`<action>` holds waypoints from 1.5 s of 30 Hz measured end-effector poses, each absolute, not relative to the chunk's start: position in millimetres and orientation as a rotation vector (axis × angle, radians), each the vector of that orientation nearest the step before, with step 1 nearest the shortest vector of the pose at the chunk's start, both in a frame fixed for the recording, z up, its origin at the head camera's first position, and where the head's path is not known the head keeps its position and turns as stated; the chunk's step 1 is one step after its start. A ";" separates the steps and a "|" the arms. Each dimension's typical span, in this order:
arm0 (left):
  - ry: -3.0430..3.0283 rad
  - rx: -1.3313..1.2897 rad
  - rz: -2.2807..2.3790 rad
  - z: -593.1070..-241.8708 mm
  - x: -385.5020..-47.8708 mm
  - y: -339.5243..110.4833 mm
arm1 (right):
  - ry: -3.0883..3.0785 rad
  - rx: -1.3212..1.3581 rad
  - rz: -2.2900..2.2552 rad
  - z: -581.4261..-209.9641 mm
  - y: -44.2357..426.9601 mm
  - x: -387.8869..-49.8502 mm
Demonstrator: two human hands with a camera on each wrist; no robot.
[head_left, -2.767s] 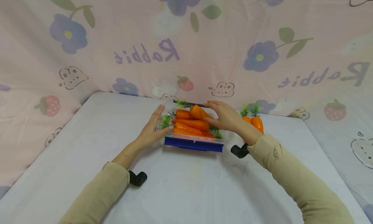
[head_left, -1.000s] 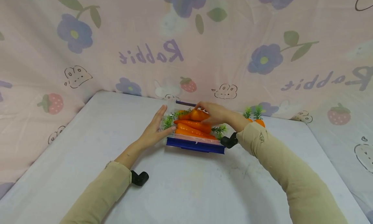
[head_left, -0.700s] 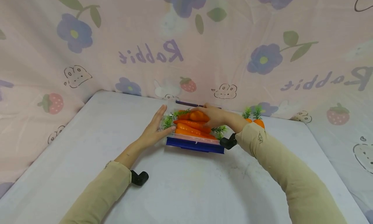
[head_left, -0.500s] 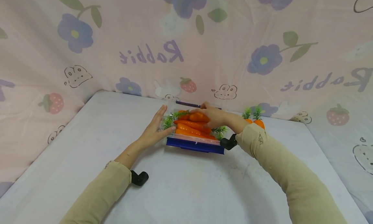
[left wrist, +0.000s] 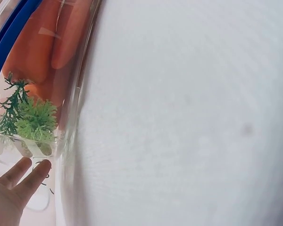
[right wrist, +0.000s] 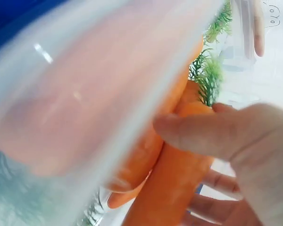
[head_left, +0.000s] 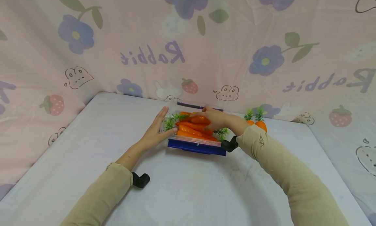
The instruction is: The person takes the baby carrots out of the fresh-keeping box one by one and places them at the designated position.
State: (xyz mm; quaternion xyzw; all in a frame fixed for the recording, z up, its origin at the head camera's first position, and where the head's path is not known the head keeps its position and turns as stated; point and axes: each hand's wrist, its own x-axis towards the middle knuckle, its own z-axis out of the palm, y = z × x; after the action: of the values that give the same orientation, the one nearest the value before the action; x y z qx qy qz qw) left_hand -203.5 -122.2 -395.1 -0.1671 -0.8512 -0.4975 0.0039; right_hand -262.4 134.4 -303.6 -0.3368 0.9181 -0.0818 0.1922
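Observation:
In the head view a clear plastic food box (head_left: 196, 147) with blue locking flaps stands at the back middle of the table, filled with several orange toy carrots (head_left: 191, 131) with green tops. My left hand (head_left: 152, 133) rests against its left end, fingers straight and thumb over the near rim. In the left wrist view those fingers (left wrist: 34, 179) are beside the leafy tops. My right hand (head_left: 217, 118) reaches into the box's far side and holds a carrot (head_left: 200, 120). The right wrist view shows the thumb on this carrot (right wrist: 172, 181), with the other fingers partly hidden behind it.
Two more carrots (head_left: 260, 125) lie on the white table to the right of the box, partly hidden by the right forearm. A patterned cloth (head_left: 202, 40) hangs right behind the table. A black wrist mount (head_left: 230, 144) sits close to the box's near right corner.
Since the earliest frame my right hand has moved slightly left and deeper into the box, and the top carrot has settled lower. Over the last half second little differs; the left hand stays put.

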 end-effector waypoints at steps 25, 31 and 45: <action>-2.677 -0.515 -1.546 -393.2 -202.1 -121.1 | 2.833 -1.075 -0.246 -306.3 150.2 -252.2; -2.680 -0.522 -1.539 -392.3 -202.1 -121.3 | 2.901 -1.118 -0.270 -303.9 157.2 -246.5; -2.679 -0.525 -1.537 -393.8 -203.4 -120.8 | 2.959 -1.111 -0.284 -297.5 162.8 -236.7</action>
State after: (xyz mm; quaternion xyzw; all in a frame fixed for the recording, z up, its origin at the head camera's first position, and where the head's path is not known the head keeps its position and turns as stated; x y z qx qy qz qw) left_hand -203.4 -120.8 -393.8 -0.1675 -0.8550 -0.4907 0.0045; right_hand -236.7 162.8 -297.5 -0.3501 0.9323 -0.0896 -0.0161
